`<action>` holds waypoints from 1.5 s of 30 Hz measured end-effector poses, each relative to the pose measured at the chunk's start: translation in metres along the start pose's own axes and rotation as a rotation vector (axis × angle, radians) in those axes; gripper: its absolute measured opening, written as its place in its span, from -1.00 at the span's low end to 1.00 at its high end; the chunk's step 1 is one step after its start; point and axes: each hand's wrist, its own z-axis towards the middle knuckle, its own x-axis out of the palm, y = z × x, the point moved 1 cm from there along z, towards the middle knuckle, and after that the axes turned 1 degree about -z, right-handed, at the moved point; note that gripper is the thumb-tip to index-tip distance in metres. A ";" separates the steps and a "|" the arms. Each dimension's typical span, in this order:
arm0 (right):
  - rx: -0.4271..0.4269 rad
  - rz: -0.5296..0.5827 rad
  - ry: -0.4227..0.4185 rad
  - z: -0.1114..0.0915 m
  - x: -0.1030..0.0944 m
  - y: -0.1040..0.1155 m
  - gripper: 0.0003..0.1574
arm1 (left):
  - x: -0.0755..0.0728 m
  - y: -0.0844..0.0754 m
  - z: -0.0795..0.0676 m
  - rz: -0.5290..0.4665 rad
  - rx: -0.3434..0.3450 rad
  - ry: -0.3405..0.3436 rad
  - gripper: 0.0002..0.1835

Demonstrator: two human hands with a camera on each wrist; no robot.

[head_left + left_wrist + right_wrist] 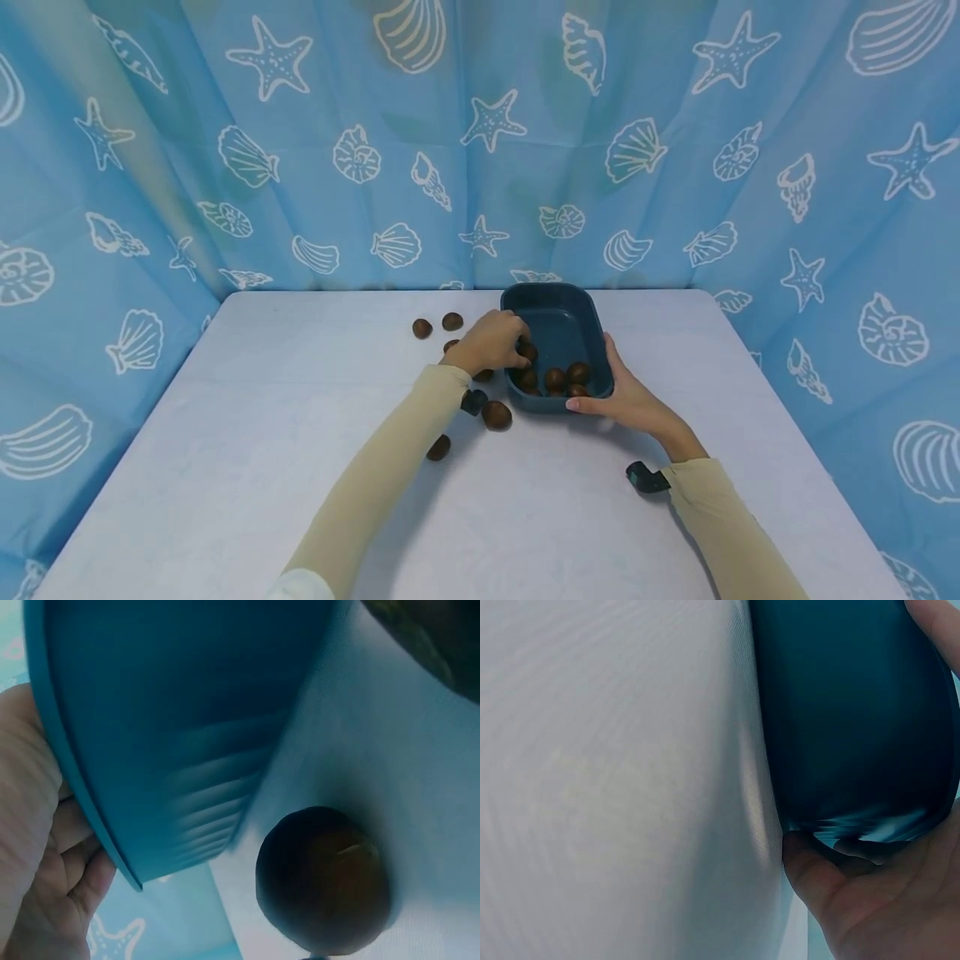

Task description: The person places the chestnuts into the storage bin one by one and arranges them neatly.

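Note:
A dark blue-green rectangular bin (558, 404) stands at the back of the table, with several round brown balls (555, 380) gathered at its near end. My left hand (491, 340) reaches over the bin's left rim with curled fingers. One brown ball (528, 352) sits between its thumb and fingers, just inside the bin. In the left wrist view, the rim of the bin (82, 772) hides part of that hand. My right hand (626, 396) grips the near right corner of the bin, thumb at the front and fingers along the side. Its fingers (814, 870) press the wall in the right wrist view.
Loose brown balls lie left of the bin, among them one near its front corner (497, 415), one nearer me (438, 447) and one at the back (422, 328). A blue curtain (487, 192) with shell prints hangs behind the white table (300, 400). Dark wrist cameras (647, 477) jut from both sleeves.

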 end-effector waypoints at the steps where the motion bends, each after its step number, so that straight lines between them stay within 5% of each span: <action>1: -0.001 -0.001 0.000 0.000 0.000 0.000 0.73 | 0.000 0.000 0.001 -0.001 0.000 -0.001 -0.60; 27: -0.038 0.033 -0.004 0.004 0.001 -0.004 0.69 | 0.002 -0.004 0.011 0.099 -0.026 0.026 -0.74; 32: -0.033 0.037 0.005 0.003 0.003 -0.005 0.69 | 0.001 -0.003 0.005 0.047 -0.008 0.047 -0.65; 38: -0.025 0.030 0.009 -0.001 0.002 -0.003 0.71 | -0.014 0.009 -0.018 -0.221 -0.038 -0.088 -0.53; 45: -0.029 0.018 0.008 -0.002 0.000 0.000 0.72 | -0.040 0.045 -0.062 -0.414 -0.236 -0.323 -0.52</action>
